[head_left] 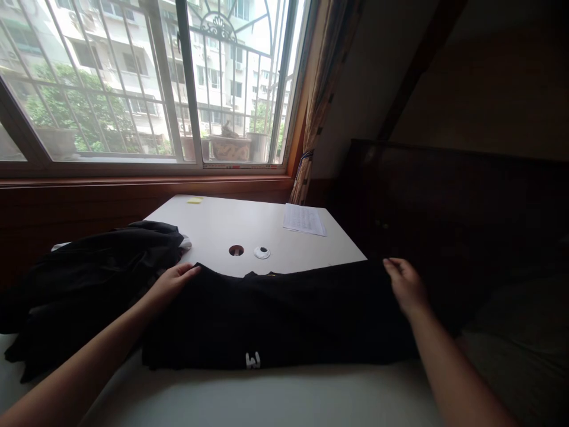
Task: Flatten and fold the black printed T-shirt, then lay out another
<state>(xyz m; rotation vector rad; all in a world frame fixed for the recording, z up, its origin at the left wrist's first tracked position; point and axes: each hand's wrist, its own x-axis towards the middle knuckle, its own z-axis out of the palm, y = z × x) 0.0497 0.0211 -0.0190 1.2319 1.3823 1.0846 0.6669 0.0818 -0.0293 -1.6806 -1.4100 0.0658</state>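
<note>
A black garment (284,320) with a small white print (253,360) near its lower edge is stretched sideways over the white table. Its exact kind is hard to tell; a bit of yellow shows along the upper edge. My left hand (175,277) pinches the upper left corner between thumb and fingers. At the opposite end, my right hand (406,284) grips the upper right corner. Both forearms reach in from the bottom of the head view. Left of my left hand lies a crumpled heap of black clothing (98,267), with some white cloth at its edge.
The white table (213,222) has a round cable hole (236,251) with its white cover (262,252) beside it. Printed sheets (304,219) and a yellow note (194,200) lie toward the back. Behind stand a barred window (186,89), a curtain (315,112) and dark furniture (444,207) at right.
</note>
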